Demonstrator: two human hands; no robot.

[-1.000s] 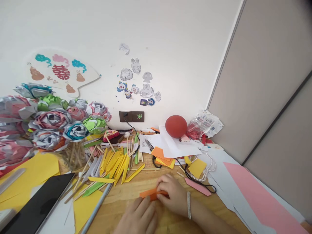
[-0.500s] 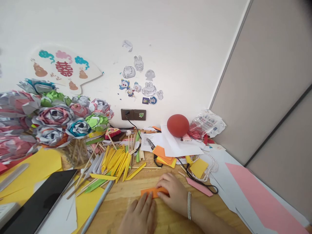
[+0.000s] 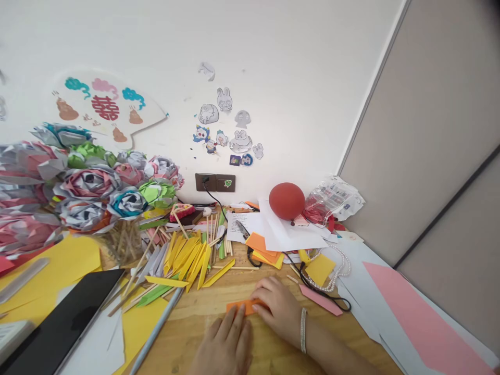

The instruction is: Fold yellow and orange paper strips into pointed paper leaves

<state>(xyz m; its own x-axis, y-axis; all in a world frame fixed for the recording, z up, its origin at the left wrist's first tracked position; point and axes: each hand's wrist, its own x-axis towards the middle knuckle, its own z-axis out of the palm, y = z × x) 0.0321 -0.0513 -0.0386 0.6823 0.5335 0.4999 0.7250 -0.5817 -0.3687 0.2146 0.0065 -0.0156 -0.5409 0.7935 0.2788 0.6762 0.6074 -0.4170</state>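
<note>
A narrow folded strip of orange paper (image 3: 247, 307) lies on the wooden table in front of me. My left hand (image 3: 223, 341) is stretched out nearly flat, its fingertips pressing on the strip's near edge towards the left. At the strip's right end my right hand (image 3: 279, 310) has its fingers curled over and its thumb against the lower edge, holding the paper. Part of that end is hidden under the fingers. A beaded bracelet (image 3: 303, 330) circles my right wrist.
Folded yellow paper pieces (image 3: 189, 258) and wooden sticks lie behind my hands. Orange paper squares (image 3: 263, 247) partly cover scissors. A black phone (image 3: 66, 323) and paper flowers (image 3: 89, 185) are left; a red balloon (image 3: 287, 201), pearl strand (image 3: 339, 263) and pink paper (image 3: 414, 312) are right.
The view has shifted very slightly. Both hands stay almost where they were on the orange strip, with a small shift of the right thumb and fingers.
</note>
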